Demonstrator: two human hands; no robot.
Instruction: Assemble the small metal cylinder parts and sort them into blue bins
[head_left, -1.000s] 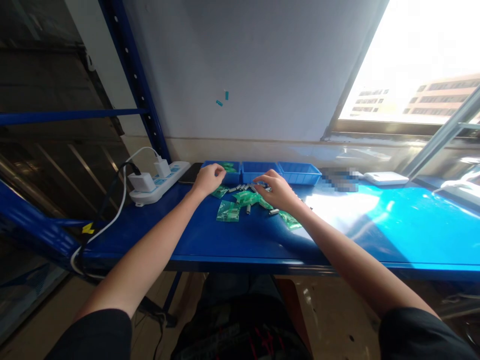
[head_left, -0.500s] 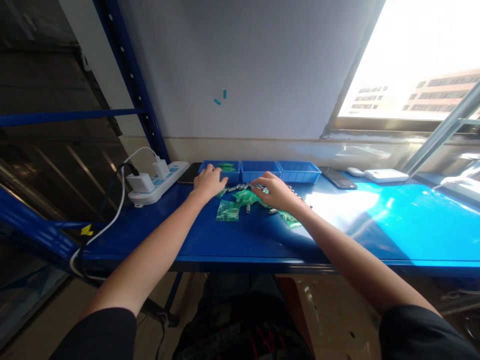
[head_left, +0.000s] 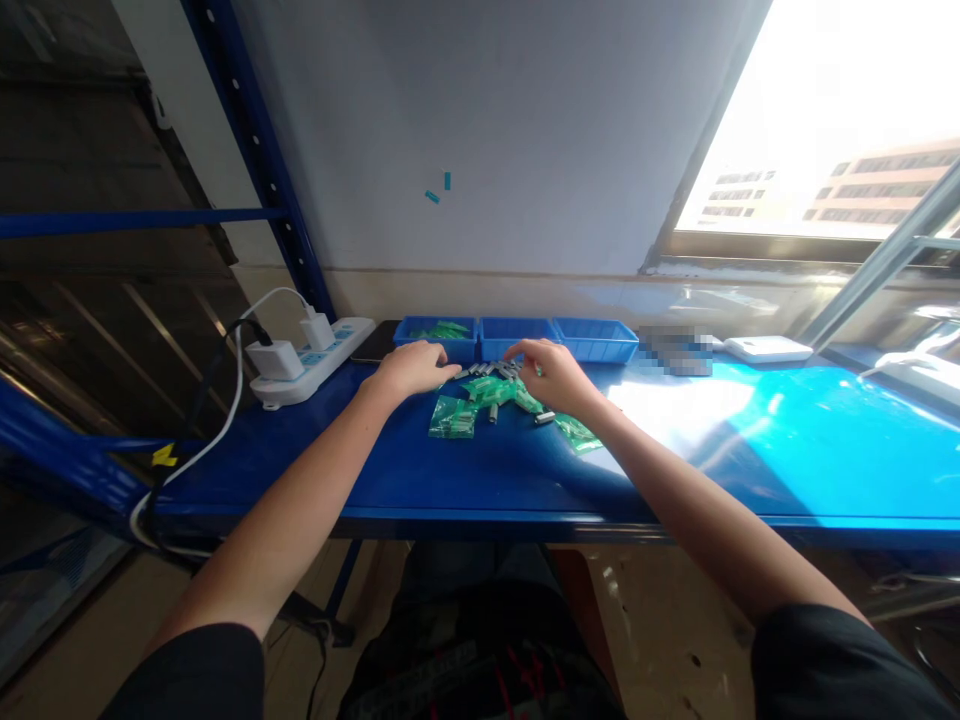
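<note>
My left hand (head_left: 412, 369) is open over the left edge of a pile of small parts, thumb and fingers apart, just in front of the left blue bin (head_left: 469, 350). Across the pile, my right hand (head_left: 553, 376) reaches in from the right with its index finger and thumb apart; its other fingers are partly hidden. Between the hands lie several short metal cylinders (head_left: 493, 412) and green plastic packets (head_left: 489, 389). One clear green bag (head_left: 452, 418) with cylinders inside lies nearer me. Another green bag (head_left: 577, 434) sits below my right wrist.
The left bin contains green packets (head_left: 444, 330). Beside it stand a middle blue bin (head_left: 517, 352) and a right blue bin (head_left: 598, 350). A white power strip (head_left: 337, 358) with plugged-in chargers is at left. A blurred dark object (head_left: 677, 352) and a white device (head_left: 766, 348) lie at right.
My left hand has come away from the left bin's front, down and toward the pile, uncovering more green packets inside. My right hand has shifted only slightly, its index finger lifting.
</note>
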